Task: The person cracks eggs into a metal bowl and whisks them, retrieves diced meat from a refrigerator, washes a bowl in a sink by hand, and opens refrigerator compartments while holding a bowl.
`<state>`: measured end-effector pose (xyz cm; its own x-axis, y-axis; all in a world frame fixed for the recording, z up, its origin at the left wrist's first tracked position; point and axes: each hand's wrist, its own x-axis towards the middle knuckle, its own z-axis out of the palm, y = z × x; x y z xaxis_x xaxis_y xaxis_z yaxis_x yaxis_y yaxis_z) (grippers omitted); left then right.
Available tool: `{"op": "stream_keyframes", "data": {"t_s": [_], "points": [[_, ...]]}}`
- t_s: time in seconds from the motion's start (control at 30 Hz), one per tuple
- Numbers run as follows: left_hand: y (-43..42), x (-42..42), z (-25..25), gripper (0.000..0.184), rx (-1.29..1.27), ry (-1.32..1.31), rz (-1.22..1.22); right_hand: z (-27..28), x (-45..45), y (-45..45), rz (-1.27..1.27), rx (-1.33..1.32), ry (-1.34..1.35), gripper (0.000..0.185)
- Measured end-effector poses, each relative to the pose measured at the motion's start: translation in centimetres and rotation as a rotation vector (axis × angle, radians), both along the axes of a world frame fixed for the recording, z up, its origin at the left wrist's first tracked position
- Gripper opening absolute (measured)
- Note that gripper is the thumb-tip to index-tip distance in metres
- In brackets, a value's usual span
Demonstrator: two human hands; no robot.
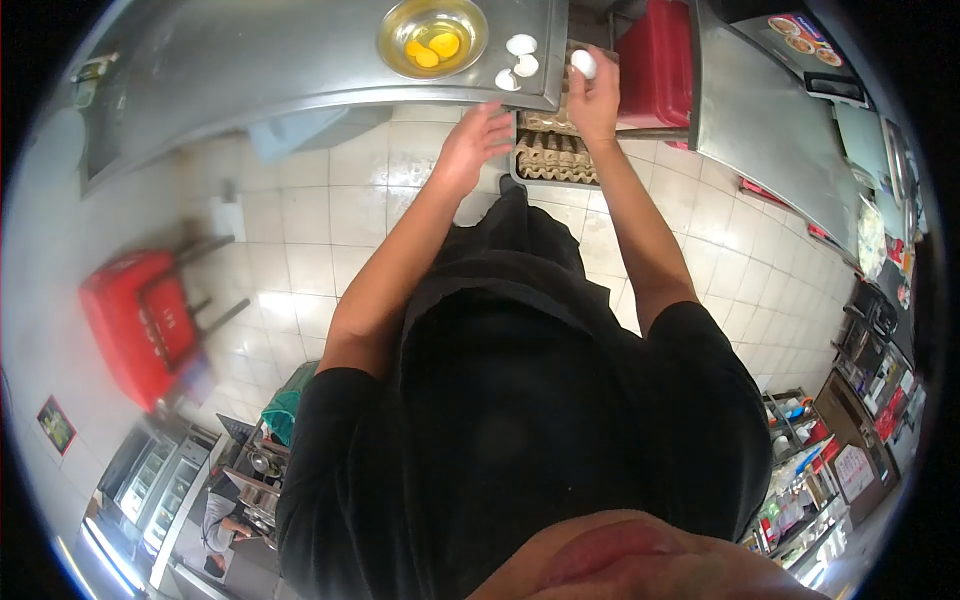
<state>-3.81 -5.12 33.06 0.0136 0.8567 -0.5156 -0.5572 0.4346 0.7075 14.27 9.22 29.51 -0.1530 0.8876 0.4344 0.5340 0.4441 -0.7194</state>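
Between the fingers of my right hand (597, 100) is a white egg (583, 65), held above the egg trays at the right end of the steel counter. My left hand (474, 148) hangs just off the counter's front edge, fingers apart and holding nothing. On the counter, a metal bowl (392, 52) contains cracked eggs with yellow yolks (445, 44). To the bowl's right lie several white eggshells (526, 66), at least one visibly broken. Below the counter corner, a stack of cardboard egg trays (556, 160) sits in a grey container.
The steel counter (250, 60) runs along the top. Beside my right hand stands a red container (655, 65), with another steel surface (770, 110) beyond it. A red chair (140, 320) is on the tiled floor (305, 230) at left. Another person (218, 525) appears at lower left.
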Motion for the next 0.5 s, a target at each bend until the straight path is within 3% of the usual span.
{"op": "stream_keyframes", "data": {"t_s": [0.03, 0.13, 0.17, 0.27, 0.3, 0.4, 0.5], "points": [[-0.9, -0.3, -0.7, 0.059, -0.035, 0.015, -0.015, -0.5, 0.1, 0.0, 0.009, 0.096, -0.119, 0.038], [-3.8, -1.5, -2.7, 0.057, -0.111, 0.051, -0.002, -0.8, 0.0, -0.1, 0.035, -0.084, -0.051, 0.041], [-4.9, -2.0, -3.2, 0.056, -0.12, 0.04, 0.021, -0.5, -0.3, 0.2, 0.012, -0.1, 0.08, 0.04], [-8.0, -3.4, -4.5, 0.055, -0.161, 0.032, 0.078, 1.5, -2.6, 1.1, 0.089, -0.508, 0.804, 0.036], [-9.0, -3.7, -4.9, 0.054, -0.187, 0.042, 0.085, 3.8, -4.0, 0.8, 0.171, -0.508, 0.776, 0.037], [-11.2, -4.0, -5.8, 0.053, -0.244, 0.061, 0.138, 8.7, -9.0, 0.7, 0.271, -0.329, 0.174, 0.04], [-12.8, -4.4, -6.8, 0.053, -0.257, 0.09, 0.171, 8.9, -13.2, 1.9, 0.39, -0.196, -0.063, 0.034]]}}
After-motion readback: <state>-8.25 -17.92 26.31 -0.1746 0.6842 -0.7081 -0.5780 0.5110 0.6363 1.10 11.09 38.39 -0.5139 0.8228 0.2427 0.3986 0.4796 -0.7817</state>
